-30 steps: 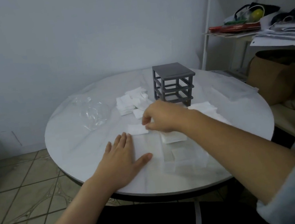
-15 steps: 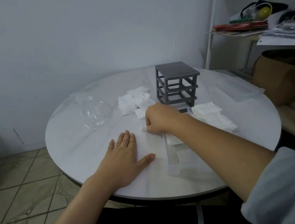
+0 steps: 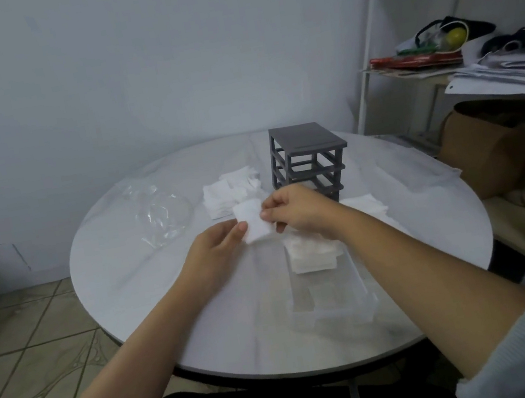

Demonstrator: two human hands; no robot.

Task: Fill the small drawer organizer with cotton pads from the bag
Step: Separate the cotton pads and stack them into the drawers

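A single white cotton pad (image 3: pixel 253 223) is held up between both hands, just past the far left corner of the clear drawer (image 3: pixel 331 295) that lies on the tabletop (image 3: pixel 127 273). The right hand (image 3: pixel 294 211) pinches the pad's right edge between thumb and fingertips. The left hand (image 3: pixel 214 252) has its thumb on the pad's lower left edge, with its fingers apparently behind the pad, though they are hidden. The drawer's long axis runs straight away from the person. A stack of pads (image 3: pixel 312 254) already fills its far end, and its near end looks bare through the clear plastic. The pad therefore has to travel to the right and back toward the person, along that axis. The right hand hangs almost over the drawer's far end and is the nearer hand, so it is probably the one to carry the pad in. The grey frame (image 3: pixel 306 160) stands beyond the drawer's far end, and the crumpled plastic bag (image 3: pixel 159 212) lies well off to the drawer's far left.
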